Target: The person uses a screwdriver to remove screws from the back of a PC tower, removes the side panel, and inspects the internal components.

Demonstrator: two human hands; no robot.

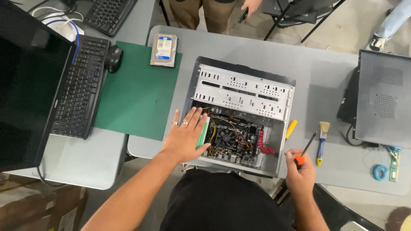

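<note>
The open computer case (239,113) lies on its side on the grey table (325,81), directly in front of the person, its motherboard and fan (227,137) exposed. The left hand (185,136) lies flat with fingers spread on the case's left edge, over a green stick-shaped part (202,133); it grips nothing. The right hand (299,171) is closed around the orange handle of a screwdriver (305,150), held just off the case's right corner with the shaft pointing up and away. From here the likely trouble is the screwdriver tip slipping onto the board or snagging the yellow wires and the red cable (264,144) crowded around the fan, since the working space is narrow. The flat left hand could also press on the green part or shift the case toward the table's near edge, which it already slightly overhangs. Beside the case on the right lie a yellow-handled tool (291,128) and a small brush (322,139), close enough to be knocked by the right elbow. A hard drive (163,50) rests on the green mat (137,94) to the left, with a mouse (113,58), keyboard (81,87) and monitor (28,85) beyond. A second case (383,98) stands at the far right, and another person (205,13) stands across the table.
</note>
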